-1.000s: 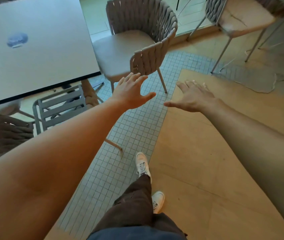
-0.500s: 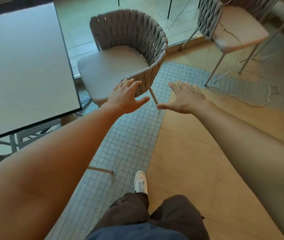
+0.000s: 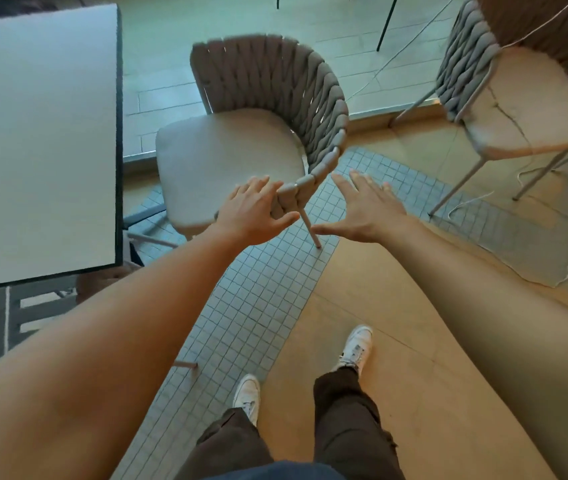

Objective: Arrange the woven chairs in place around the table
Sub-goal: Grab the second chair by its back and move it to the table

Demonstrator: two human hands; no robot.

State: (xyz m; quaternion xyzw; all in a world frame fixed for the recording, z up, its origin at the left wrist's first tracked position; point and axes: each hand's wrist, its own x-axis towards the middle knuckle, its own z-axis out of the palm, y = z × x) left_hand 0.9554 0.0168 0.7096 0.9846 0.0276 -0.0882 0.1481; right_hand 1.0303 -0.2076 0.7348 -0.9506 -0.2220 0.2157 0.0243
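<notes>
We have closed in on the woven chair (image 3: 241,150) beside the table (image 3: 40,133) — left hand (image 3: 253,211) now touching its armrest, right hand (image 3: 367,206) spread open — ready to grip.

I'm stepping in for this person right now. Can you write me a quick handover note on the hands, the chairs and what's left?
Left hand: open, at the near arm end of the nearest woven chair, touching or almost; no grip closed.
Right hand: open, empty, just right of that arm end.
That chair stands beside the table, angled, not tucked in. A second woven chair stands apart, far right.
Done: nothing visibly placed.
Left: grip the near chair, set it at the table, then probably the other.
</notes>
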